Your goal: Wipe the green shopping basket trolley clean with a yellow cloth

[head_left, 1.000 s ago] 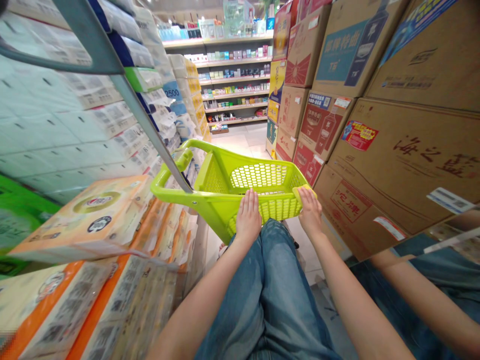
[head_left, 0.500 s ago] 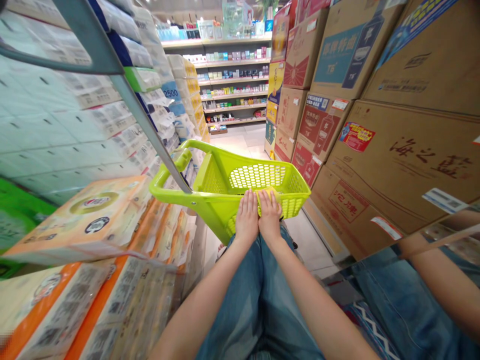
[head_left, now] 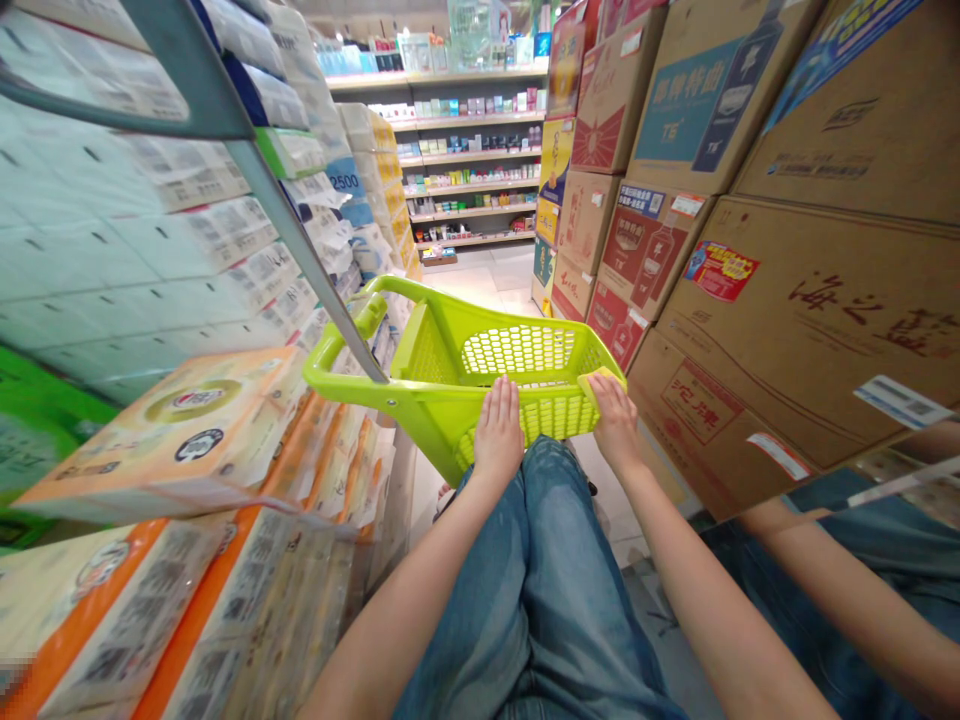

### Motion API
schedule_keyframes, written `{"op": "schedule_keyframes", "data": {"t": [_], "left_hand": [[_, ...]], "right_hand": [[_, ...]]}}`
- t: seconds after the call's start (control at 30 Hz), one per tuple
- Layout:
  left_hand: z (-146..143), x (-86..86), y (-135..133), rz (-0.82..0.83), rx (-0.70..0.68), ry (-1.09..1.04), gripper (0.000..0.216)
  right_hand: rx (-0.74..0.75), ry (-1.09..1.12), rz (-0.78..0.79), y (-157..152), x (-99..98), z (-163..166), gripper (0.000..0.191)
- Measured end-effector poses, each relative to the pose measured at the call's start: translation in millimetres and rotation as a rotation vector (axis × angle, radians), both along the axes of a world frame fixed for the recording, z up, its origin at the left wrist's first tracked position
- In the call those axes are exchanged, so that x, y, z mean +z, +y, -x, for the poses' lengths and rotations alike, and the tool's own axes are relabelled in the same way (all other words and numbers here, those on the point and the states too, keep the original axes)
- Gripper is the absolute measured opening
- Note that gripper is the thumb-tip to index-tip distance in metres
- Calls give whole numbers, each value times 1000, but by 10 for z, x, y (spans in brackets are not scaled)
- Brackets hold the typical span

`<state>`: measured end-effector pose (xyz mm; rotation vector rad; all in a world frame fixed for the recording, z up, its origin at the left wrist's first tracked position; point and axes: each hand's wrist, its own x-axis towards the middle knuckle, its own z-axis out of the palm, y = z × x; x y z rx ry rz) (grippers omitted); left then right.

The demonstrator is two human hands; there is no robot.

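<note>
Lime-green and slotted, the basket [head_left: 427, 420] stands just beyond the person's knees [head_left: 556, 465], between stacked wrapped packs [head_left: 225, 430] and cardboard cartons [head_left: 795, 300]. The right hand [head_left: 616, 415], fingers bent, is clamped on a yellow cloth [head_left: 589, 381] at the right end of the basket's near rim [head_left: 553, 392]. The left hand [head_left: 499, 432] rests on the same rim, its straight fingers side by side

Left fingers [head_left: 501, 396] straight, right fingers [head_left: 611, 392] slightly bent
</note>
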<state>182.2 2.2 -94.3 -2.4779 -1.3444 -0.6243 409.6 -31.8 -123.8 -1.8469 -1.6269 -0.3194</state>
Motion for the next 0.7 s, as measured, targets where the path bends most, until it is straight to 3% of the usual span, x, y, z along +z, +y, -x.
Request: {"op": "schedule_keyframes", "data": {"t": [0.17,0.3,0.47,0.7], "left_hand": [[6,6,-1,6,-5,-6,75],[7,51,-14,25,1,0,74],[3,65,-16,32,1,10,75],[3,-14,15,-40,18,15,66]], "right_hand": [[-25,71,-47,17,-153,-422,78],[-45,173,-101,62,-184,-381,79],[-170,262,-74,110,-46,206,77],[53,122,30,87,200,1226,79]]}}
